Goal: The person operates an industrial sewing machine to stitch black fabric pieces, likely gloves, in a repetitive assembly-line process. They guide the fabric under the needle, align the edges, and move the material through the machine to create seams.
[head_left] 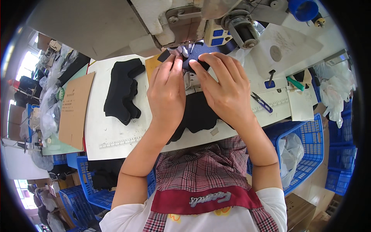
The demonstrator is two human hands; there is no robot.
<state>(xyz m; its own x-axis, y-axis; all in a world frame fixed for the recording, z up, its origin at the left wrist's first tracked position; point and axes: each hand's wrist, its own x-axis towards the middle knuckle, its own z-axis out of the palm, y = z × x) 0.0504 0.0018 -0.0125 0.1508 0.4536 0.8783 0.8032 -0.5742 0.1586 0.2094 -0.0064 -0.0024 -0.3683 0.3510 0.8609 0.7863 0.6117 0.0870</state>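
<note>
Both hands work at the needle area of a sewing machine [183, 27]. A dark navy fabric piece [201, 50] lies under the machine head, close to the presser foot. My left hand [167, 91] has its fingers pressed together, tips gripping the fabric's left edge beside the foot. Thumb and fingers of my right hand [228, 87] hold the same piece from the right. Below my wrists, black fabric pieces [198, 114] rest at the table's front edge, partly covered by the hands. Left of them lies a stack of black cut fabric pieces [121, 91] with wavy edges.
Thread snips [262, 103] lie on the white table [116, 135], right of my right wrist. A cardboard sheet [76, 110] leans at the left end. Blue baskets [313, 141] stand below the table on both sides. The machine head overhangs my fingertips.
</note>
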